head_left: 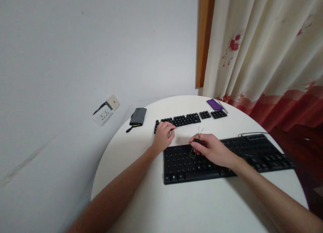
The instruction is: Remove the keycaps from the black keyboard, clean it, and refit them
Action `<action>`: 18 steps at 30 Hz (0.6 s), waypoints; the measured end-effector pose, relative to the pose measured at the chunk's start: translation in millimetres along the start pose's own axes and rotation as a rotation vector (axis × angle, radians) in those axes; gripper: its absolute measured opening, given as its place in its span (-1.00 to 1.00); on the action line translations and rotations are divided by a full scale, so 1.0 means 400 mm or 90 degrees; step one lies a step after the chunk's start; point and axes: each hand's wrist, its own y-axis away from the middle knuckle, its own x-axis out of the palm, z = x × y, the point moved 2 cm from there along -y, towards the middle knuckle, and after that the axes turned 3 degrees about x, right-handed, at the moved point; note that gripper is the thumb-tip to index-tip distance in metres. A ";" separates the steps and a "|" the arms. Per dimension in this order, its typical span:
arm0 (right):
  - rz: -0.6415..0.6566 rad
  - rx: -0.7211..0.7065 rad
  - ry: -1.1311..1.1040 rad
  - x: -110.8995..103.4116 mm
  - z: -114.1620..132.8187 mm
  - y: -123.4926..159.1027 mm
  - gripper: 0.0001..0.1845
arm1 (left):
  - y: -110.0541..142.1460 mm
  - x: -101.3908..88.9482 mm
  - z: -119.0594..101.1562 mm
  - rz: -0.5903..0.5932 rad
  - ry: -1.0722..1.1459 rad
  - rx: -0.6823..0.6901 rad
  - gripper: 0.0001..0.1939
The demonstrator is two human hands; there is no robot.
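My right hand (210, 148) is closed round the dark handle of a wire keycap puller (192, 154), over the left half of a black keyboard (191, 176). Thin wire ends stick out on both sides of the grip. Many keys on that half are off, leaving small bare switch stems, while the bottom row still carries caps. With fingers pinched, my left hand (163, 134) holds a small black keycap (172, 129) beside the loose keycaps (186, 120), which lie in grouped rows behind the keyboard. The hand covers part of their left end.
On the round white table (141, 199), a grey pouch (138, 116) lies at the back left and a purple cloth (214, 104) at the back right. The keyboard cable (249, 133) curls along the right edge. A wall socket (103, 114) and a curtain (252, 58) border the table.
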 end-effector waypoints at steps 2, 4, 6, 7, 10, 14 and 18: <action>0.038 -0.013 0.013 -0.003 0.005 0.005 -0.74 | 0.001 0.001 -0.003 0.010 0.026 0.020 -0.82; 0.075 -0.022 0.038 -0.006 0.009 0.009 -0.75 | 0.001 0.002 -0.003 0.010 0.042 0.029 -0.82; 0.120 -0.020 0.048 -0.009 0.011 0.014 -0.76 | 0.002 0.001 -0.002 0.003 0.048 0.037 -0.82; 0.140 -0.016 0.049 -0.011 0.011 0.016 -0.76 | 0.002 0.001 -0.001 0.001 0.050 0.040 -0.82; 0.189 -0.008 0.045 -0.017 0.011 0.023 -0.76 | 0.004 0.002 0.002 0.000 0.054 0.043 -0.82; 0.292 -0.027 0.051 -0.022 0.020 0.033 -0.77 | 0.003 0.003 0.000 0.003 0.058 0.050 -0.82; 0.299 -0.053 0.094 -0.020 0.024 0.033 -0.76 | 0.001 0.003 -0.002 0.010 0.059 0.052 -0.82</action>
